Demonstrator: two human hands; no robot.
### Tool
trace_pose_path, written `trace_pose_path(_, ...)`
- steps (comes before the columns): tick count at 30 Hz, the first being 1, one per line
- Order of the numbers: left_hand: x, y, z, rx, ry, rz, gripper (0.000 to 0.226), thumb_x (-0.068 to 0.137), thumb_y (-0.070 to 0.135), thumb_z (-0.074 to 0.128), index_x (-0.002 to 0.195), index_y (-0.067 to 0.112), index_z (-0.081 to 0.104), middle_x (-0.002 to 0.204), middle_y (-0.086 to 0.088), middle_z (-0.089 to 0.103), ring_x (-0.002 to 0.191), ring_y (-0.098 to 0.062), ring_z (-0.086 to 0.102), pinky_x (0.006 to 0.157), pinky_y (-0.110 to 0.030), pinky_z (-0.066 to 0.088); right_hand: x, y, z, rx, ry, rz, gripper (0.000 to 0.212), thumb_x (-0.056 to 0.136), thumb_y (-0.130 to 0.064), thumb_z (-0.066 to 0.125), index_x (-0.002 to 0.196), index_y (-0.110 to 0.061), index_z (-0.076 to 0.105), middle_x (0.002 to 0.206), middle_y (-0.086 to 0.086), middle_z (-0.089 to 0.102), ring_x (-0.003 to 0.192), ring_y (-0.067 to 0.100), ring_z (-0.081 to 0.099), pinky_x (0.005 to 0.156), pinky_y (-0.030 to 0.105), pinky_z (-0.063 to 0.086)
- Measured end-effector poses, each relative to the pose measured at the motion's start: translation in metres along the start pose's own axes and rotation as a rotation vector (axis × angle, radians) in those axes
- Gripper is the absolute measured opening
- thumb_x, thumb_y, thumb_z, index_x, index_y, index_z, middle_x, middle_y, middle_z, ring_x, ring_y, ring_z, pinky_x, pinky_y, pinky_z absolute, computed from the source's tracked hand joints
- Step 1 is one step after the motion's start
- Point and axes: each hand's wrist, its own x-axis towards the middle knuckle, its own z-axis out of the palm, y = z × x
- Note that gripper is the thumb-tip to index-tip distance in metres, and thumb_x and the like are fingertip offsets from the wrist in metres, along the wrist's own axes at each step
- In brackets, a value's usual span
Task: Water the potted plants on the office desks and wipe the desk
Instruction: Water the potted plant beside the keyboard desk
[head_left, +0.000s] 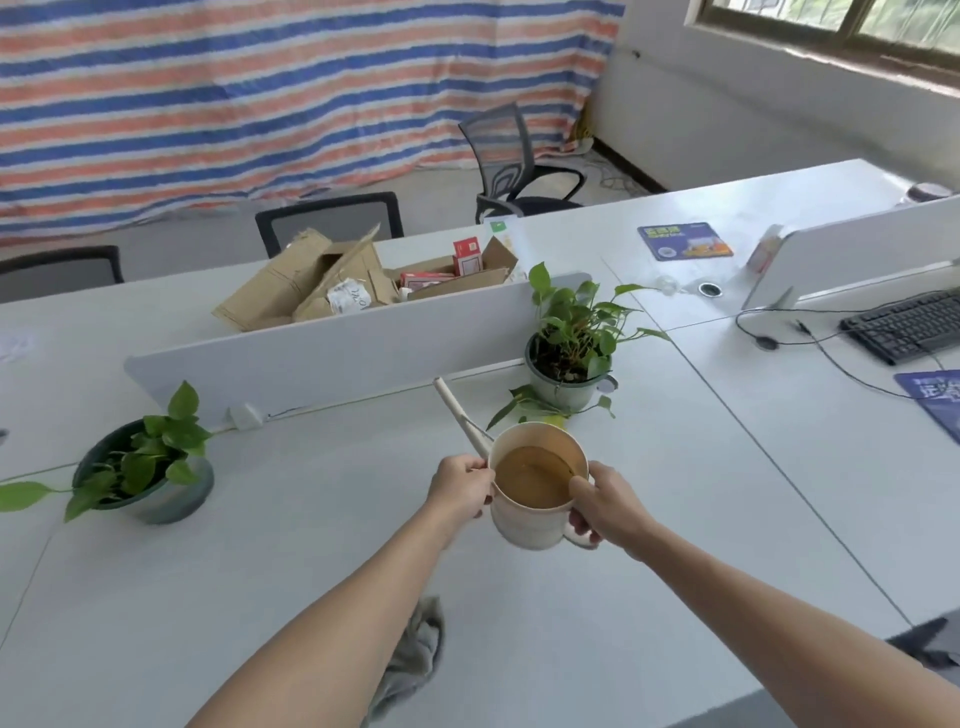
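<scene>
Cream watering can (537, 486) in two hands; two potted plants (569, 358).

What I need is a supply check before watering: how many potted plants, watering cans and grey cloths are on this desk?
potted plant: 2, left and right
watering can: 1
grey cloth: 1
Total: 4
</scene>
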Motion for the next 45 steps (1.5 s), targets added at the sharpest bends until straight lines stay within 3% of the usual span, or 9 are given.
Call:
trace_pose_path(5, 0.013, 0.054, 0.032, 0.017, -0.129, 0.128, 0.013, 0.094, 0.016, 0.053, 0.092, 0.019, 0.065, 0.089, -0.005, 0.065, 0.075, -0.019, 0.06, 0.061, -0.029, 0.048, 0.006, -0.015, -0.065, -0.107, 0.17, -0.06, 0.021, 0.087, -0.015, 0.043, 0.091, 0.0, 0.059, 0.052, 0.002, 0.062, 0.047, 0.019, 0.056, 0.049, 0.029, 0.042)
trace_pose_path(9, 0.019, 0.095, 0.058, 0.017, -0.228, 0.21, 0.011, 0.096, 0.02, 0.053, 0.103, 0.022, 0.062, 0.095, -0.001, 0.064, 0.078, -0.018, 0.058, 0.063, -0.029, 0.047, 0.011, -0.025, -0.114, -0.143, 0.308, -0.086, 0.02, 0.084, -0.021, 0.044, 0.076, -0.007, 0.056, 0.05, 0.002, 0.061, 0.048, 0.022, 0.057, 0.057, 0.039, 0.046)
trace_pose_path(14, 0.024, 0.132, 0.089, 0.022, -0.311, 0.237, 0.036, 0.097, 0.019, 0.052, 0.133, 0.016, 0.054, 0.111, -0.001, 0.061, 0.086, -0.018, 0.058, 0.066, -0.03, 0.05, 0.018, -0.028, -0.162, -0.207, 0.404, -0.065, 0.022, 0.08, -0.024, 0.041, 0.07, -0.008, 0.052, 0.048, 0.003, 0.06, 0.045, 0.023, 0.055, 0.059, 0.042, 0.047)
trace_pose_path(17, 0.028, 0.148, 0.105, 0.015, -0.33, 0.24, 0.033, 0.098, 0.018, 0.051, 0.131, 0.016, 0.055, 0.111, -0.001, 0.059, 0.089, -0.019, 0.057, 0.073, -0.034, 0.053, 0.026, -0.032, -0.187, -0.291, 0.449, -0.046, 0.024, 0.084, -0.018, 0.043, 0.066, -0.007, 0.054, 0.052, 0.006, 0.064, 0.048, 0.027, 0.058, 0.061, 0.041, 0.049)
trace_pose_path(21, 0.029, 0.164, 0.13, -0.002, -0.36, 0.201, 0.014, 0.099, 0.016, 0.048, 0.109, 0.021, 0.055, 0.109, -0.002, 0.057, 0.091, -0.019, 0.056, 0.082, -0.038, 0.054, 0.035, -0.033, -0.218, -0.443, 0.458, 0.006, 0.035, 0.077, -0.032, 0.035, 0.075, -0.007, 0.059, 0.069, 0.01, 0.069, 0.07, 0.032, 0.065, 0.068, 0.039, 0.049)
trace_pose_path(29, 0.034, 0.19, 0.166, -0.013, -0.362, 0.139, 0.02, 0.099, 0.019, 0.048, 0.118, 0.017, 0.054, 0.115, -0.002, 0.055, 0.098, -0.021, 0.058, 0.085, -0.04, 0.056, 0.062, -0.038, -0.264, -0.649, 0.421, 0.021, 0.033, 0.082, -0.034, 0.034, 0.083, -0.012, 0.058, 0.088, 0.011, 0.066, 0.085, 0.033, 0.062, 0.069, 0.036, 0.043)
trace_pose_path(32, 0.038, 0.193, 0.174, -0.015, -0.351, 0.131, 0.027, 0.099, 0.021, 0.049, 0.124, 0.015, 0.054, 0.12, -0.004, 0.055, 0.097, -0.022, 0.058, 0.084, -0.04, 0.055, 0.069, -0.043, -0.27, -0.674, 0.407, 0.0, 0.041, 0.073, -0.037, 0.028, 0.081, -0.01, 0.059, 0.091, 0.009, 0.062, 0.087, 0.034, 0.059, 0.072, 0.038, 0.045)
trace_pose_path(35, 0.04, 0.194, 0.175, -0.01, -0.344, 0.13, 0.029, 0.099, 0.021, 0.048, 0.126, 0.013, 0.054, 0.119, -0.003, 0.054, 0.097, -0.022, 0.058, 0.083, -0.04, 0.055, 0.073, -0.043, -0.272, -0.695, 0.407, -0.011, 0.037, 0.076, -0.035, 0.031, 0.081, -0.011, 0.059, 0.091, 0.01, 0.064, 0.088, 0.034, 0.058, 0.073, 0.038, 0.046)
trace_pose_path(45, 0.039, 0.186, 0.181, -0.002, -0.367, 0.11, 0.023, 0.099, 0.021, 0.047, 0.12, 0.015, 0.055, 0.117, -0.003, 0.054, 0.099, -0.023, 0.057, 0.079, -0.038, 0.055, 0.073, -0.028, -0.273, -0.667, 0.376, -0.007, 0.042, 0.067, -0.036, 0.028, 0.077, -0.009, 0.059, 0.083, 0.007, 0.068, 0.081, 0.031, 0.061, 0.072, 0.036, 0.048)
